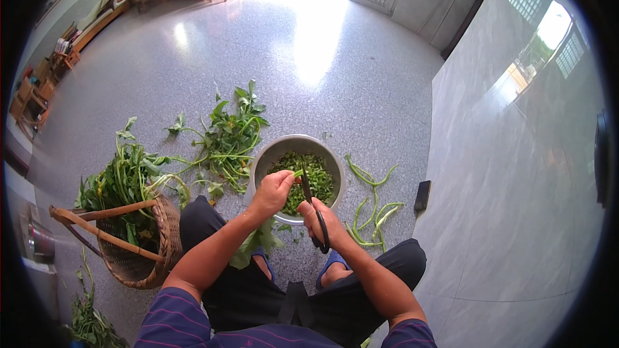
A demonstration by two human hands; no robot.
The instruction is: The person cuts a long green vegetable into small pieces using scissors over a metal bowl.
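Both hands work over the round steel bowl (265,158): left hand (274,191) fingers pinching a green stem (297,173), right hand (322,219) fingers gripping black scissors (308,196).

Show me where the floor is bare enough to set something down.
Bare floor lies beyond the metal bowl toward the sunlit doorway, and between the bean stems and black phone. Crowded: leafy greens and basket at left.

Silver metal bowl (267,158) of chopped green stems, black-handled scissors (314,214), green leafy vines (227,135), brown woven basket (149,251), grey speckled floor (271,58), purple striped sleeves (174,322), black trousers (245,290), blue sandals (332,261), pale marbled wall (516,187).
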